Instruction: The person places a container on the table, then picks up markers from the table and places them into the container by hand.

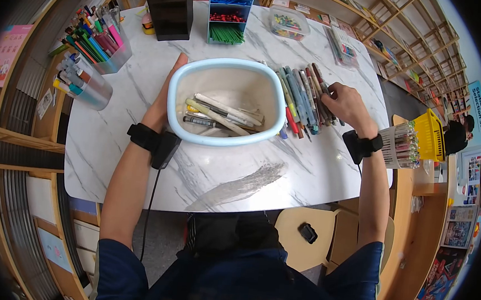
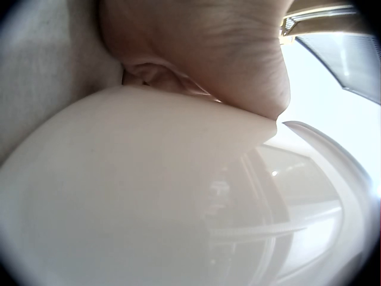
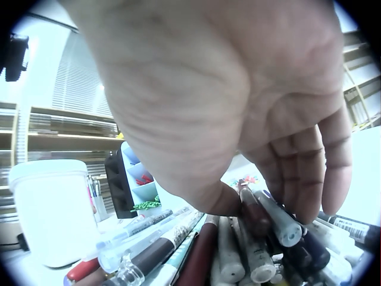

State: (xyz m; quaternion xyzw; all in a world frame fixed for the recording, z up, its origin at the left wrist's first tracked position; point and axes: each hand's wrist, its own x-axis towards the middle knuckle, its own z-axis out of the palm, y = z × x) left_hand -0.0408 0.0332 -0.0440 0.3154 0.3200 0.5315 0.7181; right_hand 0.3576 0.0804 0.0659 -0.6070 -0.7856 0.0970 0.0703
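A white tub with a pale blue rim (image 1: 173, 98) stands on the table with several pens (image 1: 226, 115) lying inside. My left hand (image 1: 166, 92) lies along the tub's left outer side, fingers extended; up close, the left wrist view shows the palm (image 2: 202, 53) against the smooth white wall (image 2: 131, 179). To the tub's right, a row of mixed pens (image 1: 300, 98) is spread side by side. Over its right end, my right hand (image 1: 347, 104) pinches a dark red pen (image 3: 255, 215) between thumb and fingers, with a grey pen (image 3: 283, 223) right beside it.
Clear cups of pens (image 1: 113, 57) stand at the left edge. At the back are a black organizer (image 1: 169, 11), a blue shelf unit (image 1: 212, 25) with coloured pens and a lidded box (image 1: 288, 24). A white basket of pens (image 1: 400, 144) stands right, beside a yellow basket (image 1: 430, 135).
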